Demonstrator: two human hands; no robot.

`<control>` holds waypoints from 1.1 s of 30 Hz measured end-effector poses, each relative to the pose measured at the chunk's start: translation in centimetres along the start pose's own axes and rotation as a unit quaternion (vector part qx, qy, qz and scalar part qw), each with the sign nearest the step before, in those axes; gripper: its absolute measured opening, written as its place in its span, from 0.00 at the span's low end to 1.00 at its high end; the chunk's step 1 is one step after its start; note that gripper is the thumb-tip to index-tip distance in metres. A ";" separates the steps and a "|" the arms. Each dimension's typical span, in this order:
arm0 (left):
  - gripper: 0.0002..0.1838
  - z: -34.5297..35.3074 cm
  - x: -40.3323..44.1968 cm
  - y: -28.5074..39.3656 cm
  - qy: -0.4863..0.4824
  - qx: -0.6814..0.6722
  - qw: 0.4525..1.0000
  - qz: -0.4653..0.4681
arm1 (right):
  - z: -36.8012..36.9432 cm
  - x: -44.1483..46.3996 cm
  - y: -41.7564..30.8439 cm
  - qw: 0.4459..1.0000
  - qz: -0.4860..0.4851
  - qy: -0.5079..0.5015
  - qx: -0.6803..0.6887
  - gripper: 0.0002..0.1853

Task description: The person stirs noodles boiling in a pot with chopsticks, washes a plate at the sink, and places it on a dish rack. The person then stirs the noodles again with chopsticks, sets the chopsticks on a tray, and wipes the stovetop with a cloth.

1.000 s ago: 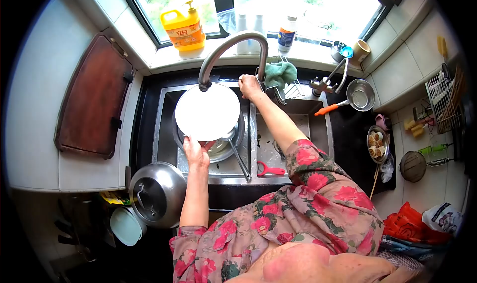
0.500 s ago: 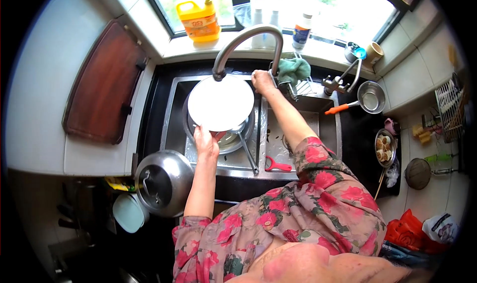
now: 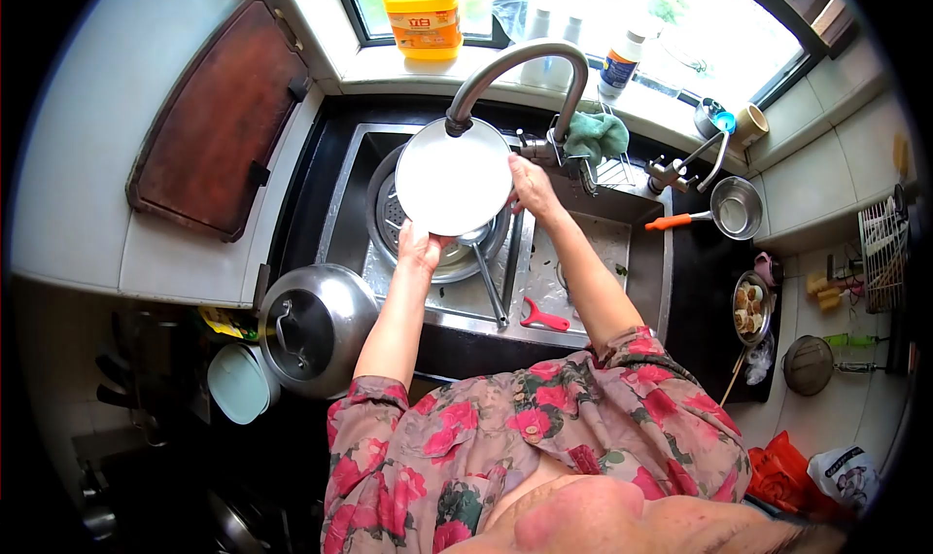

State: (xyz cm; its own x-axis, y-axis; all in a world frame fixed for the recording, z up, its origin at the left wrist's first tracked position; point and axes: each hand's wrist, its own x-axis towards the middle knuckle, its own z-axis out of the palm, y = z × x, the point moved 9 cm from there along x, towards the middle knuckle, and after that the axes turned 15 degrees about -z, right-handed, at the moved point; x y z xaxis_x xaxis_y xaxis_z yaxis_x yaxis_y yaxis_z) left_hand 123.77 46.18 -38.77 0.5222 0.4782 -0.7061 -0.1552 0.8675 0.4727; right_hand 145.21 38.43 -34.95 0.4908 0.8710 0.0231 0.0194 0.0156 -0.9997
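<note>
White plate is gripped at its rim by left hand and right hand, apparently for steadiness, beneath the faucet near the sink's far edge.

Head camera: worn on the head, facing forward and steeply down, wide-angled, with curved black corners.
Left hand, right hand: seen from above and behind, near mid-frame.
Floral-print shirt: nearest, behind both hands.
Window: farther off, beyond both hands.
Cutting board: well left of left hand.
</note>
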 end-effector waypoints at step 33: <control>0.09 12.0 -4.5 12.0 0.210 0.695 0.587 0.359 | 4.7 -1.8 10.8 0.967 0.241 0.007 0.086 0.16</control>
State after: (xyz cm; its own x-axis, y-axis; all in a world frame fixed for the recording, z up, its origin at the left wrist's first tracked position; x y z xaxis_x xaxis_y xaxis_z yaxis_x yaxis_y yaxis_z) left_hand 129.64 52.77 -23.59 0.4425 0.8967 0.0081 0.7772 -0.3879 0.4955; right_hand 140.47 39.33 -45.85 0.4192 0.7905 -0.4465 -0.3584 -0.3077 -0.8814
